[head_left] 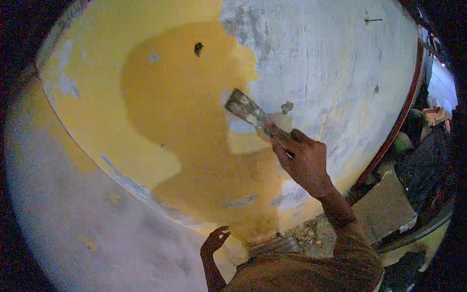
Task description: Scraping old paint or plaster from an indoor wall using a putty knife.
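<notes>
My right hand (pixel 305 158) is closed round the handle of a scraper (pixel 243 106) with a wide, flat, stained blade. The blade lies at or just off the wall, slanting up to the left; I cannot tell whether it touches. It is at the border between yellow paint (pixel 160 104) and a grey-white stripped area (pixel 311 58). Low in the view, my left hand (pixel 215 240) hovers near the wall's lower part, fingers loosely curved, thumb apart, holding nothing. A shadow of a head and shoulders darkens the yellow paint.
A dark hole (pixel 198 48) and a grey chipped spot (pixel 287 107) mark the wall. A nail (pixel 373 20) sticks out at upper right. Rubble (pixel 314 236) lies at the wall's foot, beside a brownish board (pixel 384 207) and dark clutter. A plain grey wall (pixel 97 219) adjoins on the left.
</notes>
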`<state>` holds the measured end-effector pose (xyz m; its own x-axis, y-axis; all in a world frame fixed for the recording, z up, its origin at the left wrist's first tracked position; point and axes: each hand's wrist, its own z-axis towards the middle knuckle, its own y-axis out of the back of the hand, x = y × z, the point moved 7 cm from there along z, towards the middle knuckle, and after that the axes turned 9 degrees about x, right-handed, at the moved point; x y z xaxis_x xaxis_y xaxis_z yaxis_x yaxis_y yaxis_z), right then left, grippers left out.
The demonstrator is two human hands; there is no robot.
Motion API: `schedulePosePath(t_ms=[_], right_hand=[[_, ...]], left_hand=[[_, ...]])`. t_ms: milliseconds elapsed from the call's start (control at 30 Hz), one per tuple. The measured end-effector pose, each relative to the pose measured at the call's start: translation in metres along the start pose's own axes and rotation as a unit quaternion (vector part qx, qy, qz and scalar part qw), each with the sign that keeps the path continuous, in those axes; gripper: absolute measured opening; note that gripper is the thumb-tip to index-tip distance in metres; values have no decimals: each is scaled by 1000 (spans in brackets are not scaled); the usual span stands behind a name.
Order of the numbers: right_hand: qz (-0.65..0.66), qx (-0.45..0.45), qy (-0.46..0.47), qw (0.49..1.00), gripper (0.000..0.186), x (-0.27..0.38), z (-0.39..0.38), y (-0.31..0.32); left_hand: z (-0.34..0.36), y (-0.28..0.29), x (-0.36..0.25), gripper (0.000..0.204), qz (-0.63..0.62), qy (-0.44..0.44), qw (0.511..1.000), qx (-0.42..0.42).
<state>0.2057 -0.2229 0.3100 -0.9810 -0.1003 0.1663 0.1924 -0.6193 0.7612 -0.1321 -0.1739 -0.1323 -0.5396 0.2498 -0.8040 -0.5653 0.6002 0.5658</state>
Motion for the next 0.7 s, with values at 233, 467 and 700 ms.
schedulePosePath(t_ms=[233, 467, 700], right_hand=[[18, -28, 42, 999, 52, 13, 3, 0], [25, -22, -6, 999, 50, -20, -40, -43], [-83, 19, 72, 994, 54, -20, -28, -29]], left_hand=[[1, -24, -5, 41, -20, 14, 999, 43], [-10, -22, -21, 41, 14, 10, 1000, -5], [-29, -37, 4, 45, -14, 91, 995, 47]])
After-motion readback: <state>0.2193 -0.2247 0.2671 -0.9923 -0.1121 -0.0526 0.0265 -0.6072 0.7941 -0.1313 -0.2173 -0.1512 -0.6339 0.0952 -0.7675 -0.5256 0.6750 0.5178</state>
